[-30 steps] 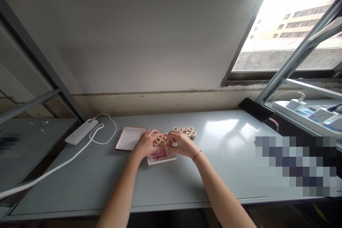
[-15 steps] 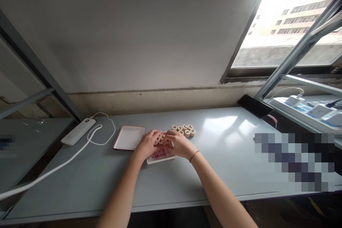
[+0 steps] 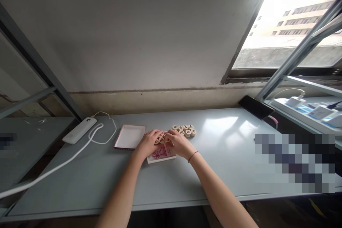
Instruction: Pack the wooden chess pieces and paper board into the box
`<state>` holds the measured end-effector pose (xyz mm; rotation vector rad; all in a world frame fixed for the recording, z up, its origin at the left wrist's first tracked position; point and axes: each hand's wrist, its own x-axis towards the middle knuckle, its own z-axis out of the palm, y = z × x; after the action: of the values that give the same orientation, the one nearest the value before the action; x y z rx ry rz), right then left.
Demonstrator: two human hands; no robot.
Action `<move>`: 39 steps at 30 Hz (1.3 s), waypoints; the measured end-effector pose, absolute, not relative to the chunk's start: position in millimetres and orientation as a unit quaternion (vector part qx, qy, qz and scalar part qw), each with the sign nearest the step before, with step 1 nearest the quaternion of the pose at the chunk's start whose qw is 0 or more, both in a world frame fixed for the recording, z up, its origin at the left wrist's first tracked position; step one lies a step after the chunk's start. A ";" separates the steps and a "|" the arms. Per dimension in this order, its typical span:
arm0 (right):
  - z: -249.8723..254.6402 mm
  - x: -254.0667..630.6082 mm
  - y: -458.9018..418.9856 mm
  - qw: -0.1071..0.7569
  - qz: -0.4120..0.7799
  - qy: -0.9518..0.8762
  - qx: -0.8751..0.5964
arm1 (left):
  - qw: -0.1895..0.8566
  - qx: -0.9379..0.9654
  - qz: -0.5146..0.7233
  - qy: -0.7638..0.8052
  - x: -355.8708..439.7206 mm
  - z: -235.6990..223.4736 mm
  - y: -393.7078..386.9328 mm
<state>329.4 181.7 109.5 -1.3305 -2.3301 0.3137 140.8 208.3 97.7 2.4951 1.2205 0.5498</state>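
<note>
Round wooden Chinese chess pieces (image 3: 161, 140) with red and black characters are bunched between my two hands, at the far part of a shallow white box (image 3: 161, 161). A sheet with red lines (image 3: 161, 153) lies inside this box. My left hand (image 3: 148, 144) presses its fingers along the left and far side of the bunch. Curled around the right end of the same pieces is my right hand (image 3: 182, 145), its fingertips partly hidden. More chess pieces (image 3: 187, 133) stand in rows on the desk, just beyond my right hand.
Left of my hands lies the box lid (image 3: 130, 136), its white inside up. A white power bank (image 3: 79, 130) with a cable sits further left on the grey desk (image 3: 224, 164). At the right back are a dark phone (image 3: 255, 107) and a white power strip (image 3: 307, 111).
My right hand's fingers have drawn in slightly against the chess pieces. My left hand stays nearly where it was, and the view has shifted a little.
</note>
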 end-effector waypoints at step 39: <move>141.3 322.3 216.8 0.317 0.208 -0.677 -0.630 | 0.079 0.836 0.307 0.447 113.6 125.2 172.4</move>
<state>322.3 216.8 141.3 -1.6589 -1.7821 0.5487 113.6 172.4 125.2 2.5026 1.3377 0.9188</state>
